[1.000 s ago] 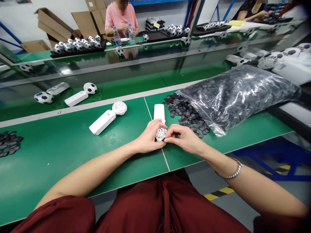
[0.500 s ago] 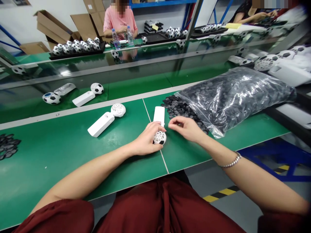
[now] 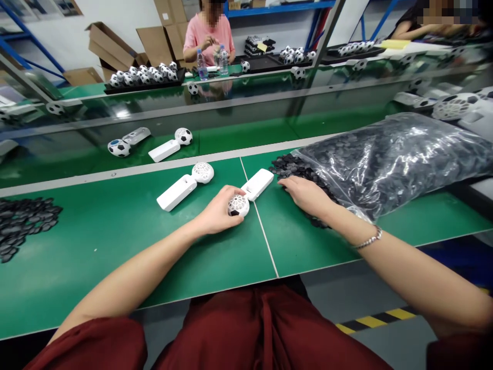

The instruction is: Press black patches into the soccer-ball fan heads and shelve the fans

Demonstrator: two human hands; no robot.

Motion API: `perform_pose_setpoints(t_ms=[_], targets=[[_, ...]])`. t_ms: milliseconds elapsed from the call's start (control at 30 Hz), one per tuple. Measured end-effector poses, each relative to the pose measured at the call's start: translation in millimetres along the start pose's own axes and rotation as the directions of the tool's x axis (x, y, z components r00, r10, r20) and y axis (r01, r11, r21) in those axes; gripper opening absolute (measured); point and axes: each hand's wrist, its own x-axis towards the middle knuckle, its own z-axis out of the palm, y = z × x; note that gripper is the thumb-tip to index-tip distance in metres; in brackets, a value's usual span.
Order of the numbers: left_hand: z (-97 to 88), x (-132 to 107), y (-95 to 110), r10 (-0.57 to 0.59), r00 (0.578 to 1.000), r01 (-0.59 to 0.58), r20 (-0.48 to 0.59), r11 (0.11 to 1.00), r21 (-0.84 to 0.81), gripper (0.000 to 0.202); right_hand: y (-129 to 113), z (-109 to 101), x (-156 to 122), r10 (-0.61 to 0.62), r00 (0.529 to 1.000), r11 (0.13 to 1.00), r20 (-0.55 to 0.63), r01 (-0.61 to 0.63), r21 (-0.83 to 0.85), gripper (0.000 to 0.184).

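My left hand (image 3: 217, 211) is wrapped round the ball-shaped head of a white hand-held fan (image 3: 250, 192) that lies on the green table (image 3: 115, 241), its handle pointing up and to the right. The fan head shows black pieces among white lattice. My right hand (image 3: 306, 194) rests palm down on the loose pile of black hexagon pieces (image 3: 287, 165), fingers curled into them. What the fingers hold, if anything, is hidden.
A clear plastic bag (image 3: 393, 159) full of black pieces lies at the right. A second white fan (image 3: 185, 186) lies left of my hands. Another pile of black pieces (image 3: 23, 221) sits at far left. Finished soccer-ball fans (image 3: 169, 145) ride the conveyor. A person in pink sits across.
My right hand left the fan head and moved right onto the pile of black pieces. The fan in my left hand has turned so its handle points to the right.
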Motion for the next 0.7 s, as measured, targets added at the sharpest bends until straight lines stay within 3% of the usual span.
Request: perform_pose_setpoints(t_ms=[133,333,433,533,700], targets=[[-12.4,-3.0,-10.4,0.056,0.997,-0.055,0.053,0.998,-0.015,0.048,-8.7,-7.5,-1.6,0.051,0.999,0.970,-0.011,-0.047,0.239,0.023],[-6.1,-4.2,-6.0,0.039,0.999,-0.039,0.031,0.999,0.004,0.047,-34.9,-25.4,4.5,0.100,0.994,0.914,0.042,-0.108,0.391,0.013],[-0.6,-3.4,-4.6,0.015,1.000,-0.014,-0.008,1.000,0.011,0.049,-50.2,-27.7,8.5,0.154,0.980,0.744,0.127,-0.200,0.638,0.008],[2.7,-2.4,-6.6,0.021,0.999,-0.021,-0.037,1.000,0.012,0.050,-63.4,-24.3,10.5,0.116,0.977,0.546,0.179,-0.213,0.810,0.011],[3.6,-2.1,-9.4,0.021,0.999,-0.021,-0.049,1.000,-0.001,0.049,-76.9,-14.0,13.2,0.077,0.985,0.439,0.154,-0.173,0.882,0.013]])
